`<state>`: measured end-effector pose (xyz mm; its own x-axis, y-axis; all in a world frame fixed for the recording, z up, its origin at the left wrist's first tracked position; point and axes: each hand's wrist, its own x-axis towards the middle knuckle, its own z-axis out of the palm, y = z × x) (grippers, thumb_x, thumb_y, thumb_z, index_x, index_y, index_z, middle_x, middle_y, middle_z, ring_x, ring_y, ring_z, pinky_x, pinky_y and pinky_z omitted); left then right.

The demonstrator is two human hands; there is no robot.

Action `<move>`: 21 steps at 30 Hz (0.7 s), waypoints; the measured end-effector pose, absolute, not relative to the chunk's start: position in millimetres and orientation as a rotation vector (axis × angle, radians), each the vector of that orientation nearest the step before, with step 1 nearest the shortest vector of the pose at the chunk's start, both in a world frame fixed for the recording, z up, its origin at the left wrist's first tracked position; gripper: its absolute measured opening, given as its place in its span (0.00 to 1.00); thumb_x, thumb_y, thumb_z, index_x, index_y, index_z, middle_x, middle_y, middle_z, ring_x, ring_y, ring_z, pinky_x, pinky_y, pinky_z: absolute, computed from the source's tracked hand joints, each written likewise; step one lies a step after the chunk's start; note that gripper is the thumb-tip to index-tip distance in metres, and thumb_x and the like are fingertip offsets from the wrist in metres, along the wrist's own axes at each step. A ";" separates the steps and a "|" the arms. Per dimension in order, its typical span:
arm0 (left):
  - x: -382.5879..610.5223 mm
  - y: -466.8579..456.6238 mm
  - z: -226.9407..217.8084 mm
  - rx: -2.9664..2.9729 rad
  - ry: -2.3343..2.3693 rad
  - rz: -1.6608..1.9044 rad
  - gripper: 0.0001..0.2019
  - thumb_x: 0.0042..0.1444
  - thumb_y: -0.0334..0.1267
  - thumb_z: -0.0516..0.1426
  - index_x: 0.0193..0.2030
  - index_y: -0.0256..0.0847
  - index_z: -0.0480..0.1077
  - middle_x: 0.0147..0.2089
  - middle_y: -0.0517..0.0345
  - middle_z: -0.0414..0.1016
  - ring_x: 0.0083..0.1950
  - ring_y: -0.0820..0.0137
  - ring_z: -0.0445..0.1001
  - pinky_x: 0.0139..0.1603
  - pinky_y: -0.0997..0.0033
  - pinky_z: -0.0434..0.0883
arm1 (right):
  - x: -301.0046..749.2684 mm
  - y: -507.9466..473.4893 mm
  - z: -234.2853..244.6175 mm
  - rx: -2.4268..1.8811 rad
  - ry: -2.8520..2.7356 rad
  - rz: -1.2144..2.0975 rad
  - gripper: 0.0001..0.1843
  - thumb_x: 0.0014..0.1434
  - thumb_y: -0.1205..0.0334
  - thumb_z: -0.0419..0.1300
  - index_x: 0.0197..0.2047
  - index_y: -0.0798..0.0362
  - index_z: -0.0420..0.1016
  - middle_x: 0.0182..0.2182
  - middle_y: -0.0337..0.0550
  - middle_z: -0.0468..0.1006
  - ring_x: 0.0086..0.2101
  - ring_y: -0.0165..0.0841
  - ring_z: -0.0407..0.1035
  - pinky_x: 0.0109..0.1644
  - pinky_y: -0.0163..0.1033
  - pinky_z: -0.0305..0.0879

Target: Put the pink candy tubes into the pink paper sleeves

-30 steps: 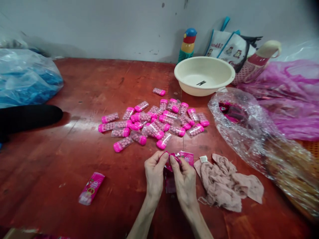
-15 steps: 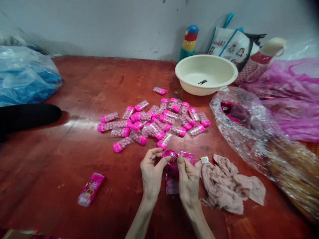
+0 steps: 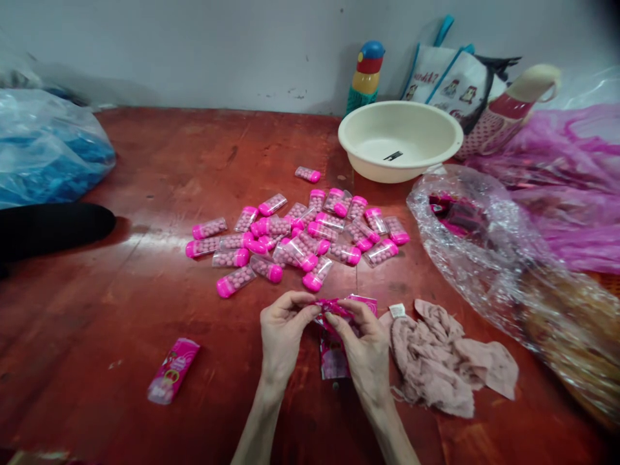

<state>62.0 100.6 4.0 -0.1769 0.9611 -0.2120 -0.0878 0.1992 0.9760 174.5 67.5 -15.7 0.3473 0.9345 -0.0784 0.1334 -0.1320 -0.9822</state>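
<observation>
Between my fingertips is a shiny pink printed wrapper [image 3: 331, 309], partly covered by the fingers. My left hand [image 3: 284, 336] pinches its left side, and my right hand [image 3: 364, 345] grips its right side with thumb and fingers. Under the hands, more flat pink printed wrappers [image 3: 334, 361] lie on the red table [image 3: 232, 413]. Just beyond is a loose pile of small clear containers with bright pink caps [image 3: 300, 252], filled with pale pink balls. A pink printed pack [image 3: 173, 371] lies apart, to the left of my left hand.
A crumpled beige cloth [image 3: 436, 361] lies right of my right hand. Clear plastic wrapping [image 3: 450, 258] with pink wrappers inside spreads along the right side. A cream basin [image 3: 402, 174], bottle [image 3: 365, 77] and bag [image 3: 450, 84] stand behind; a blue-filled bag [image 3: 53, 155] sits left.
My left hand has shifted slightly left. The right hand's fingers have turned inward over the wrapper, which now looks stretched more sideways between both hands.
</observation>
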 end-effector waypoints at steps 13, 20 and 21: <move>65.6 97.3 0.3 1.346 1.461 1.135 0.07 0.50 0.34 0.59 0.22 0.42 0.75 0.23 0.59 0.70 0.29 0.69 0.66 0.35 0.71 0.63 | 182.1 68.7 -15.8 -1.581 -1.163 0.762 0.11 0.60 0.61 0.55 0.29 0.52 0.75 0.26 0.39 0.75 0.28 0.32 0.66 0.35 0.36 0.63; 63.0 98.3 0.1 1.314 1.438 1.247 0.04 0.47 0.32 0.61 0.24 0.42 0.75 0.37 0.54 0.75 0.43 0.62 0.71 0.47 0.66 0.65 | 184.4 69.6 -17.9 -1.584 -1.184 0.745 0.11 0.61 0.60 0.54 0.32 0.52 0.76 0.28 0.40 0.76 0.29 0.33 0.66 0.36 0.37 0.62; 61.8 98.7 1.9 1.258 1.362 1.212 0.05 0.48 0.32 0.61 0.23 0.41 0.74 0.40 0.53 0.75 0.46 0.62 0.70 0.49 0.65 0.64 | 185.1 69.8 -18.0 -1.582 -1.182 0.758 0.11 0.61 0.59 0.54 0.32 0.52 0.76 0.28 0.40 0.75 0.28 0.32 0.66 0.35 0.36 0.62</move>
